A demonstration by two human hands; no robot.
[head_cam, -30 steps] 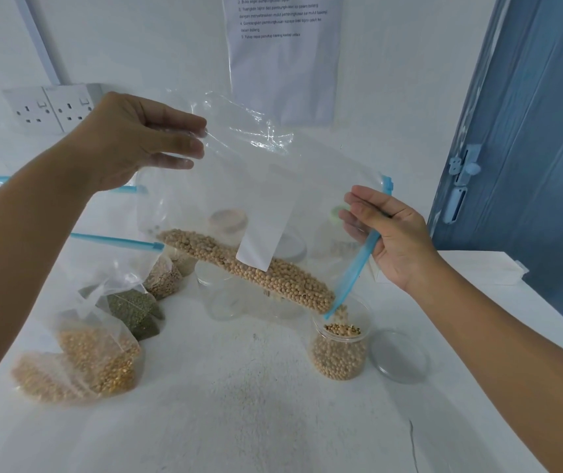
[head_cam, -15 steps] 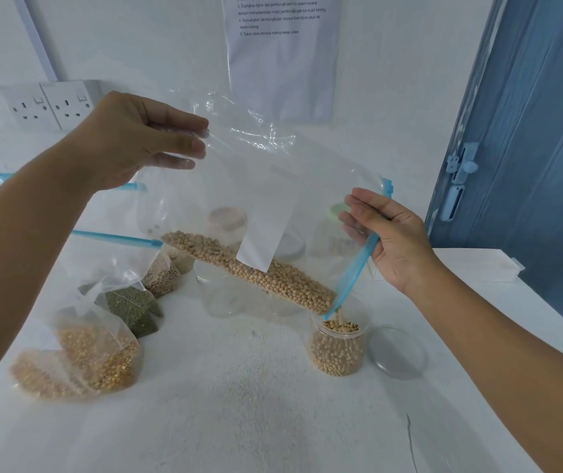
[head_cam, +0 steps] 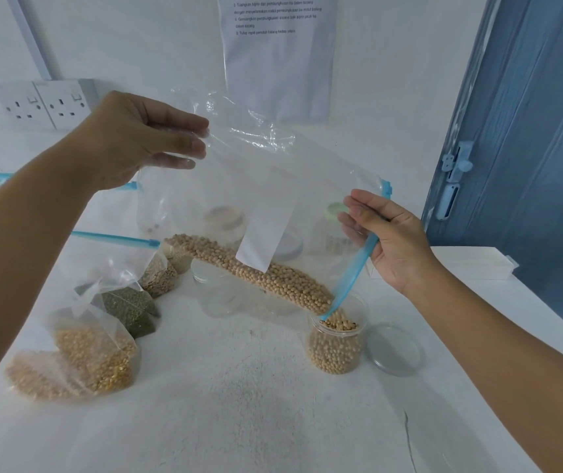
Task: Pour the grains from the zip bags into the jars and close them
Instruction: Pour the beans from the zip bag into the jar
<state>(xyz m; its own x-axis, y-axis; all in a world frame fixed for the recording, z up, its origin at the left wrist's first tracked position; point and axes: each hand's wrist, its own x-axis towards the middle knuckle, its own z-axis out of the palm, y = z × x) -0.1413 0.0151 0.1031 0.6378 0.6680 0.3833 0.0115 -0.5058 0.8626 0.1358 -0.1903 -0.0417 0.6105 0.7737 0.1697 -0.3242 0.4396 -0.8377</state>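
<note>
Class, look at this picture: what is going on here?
A person is pouring beans from a tilted zip bag into an open jar. The left hand lifts the bag's bottom corner; the right hand holds the blue zip edge above the jar. The lid lies beside it.

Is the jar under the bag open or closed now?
Open: the jar has no lid, beans show at its mouth, and the lid lies beside it.
</note>
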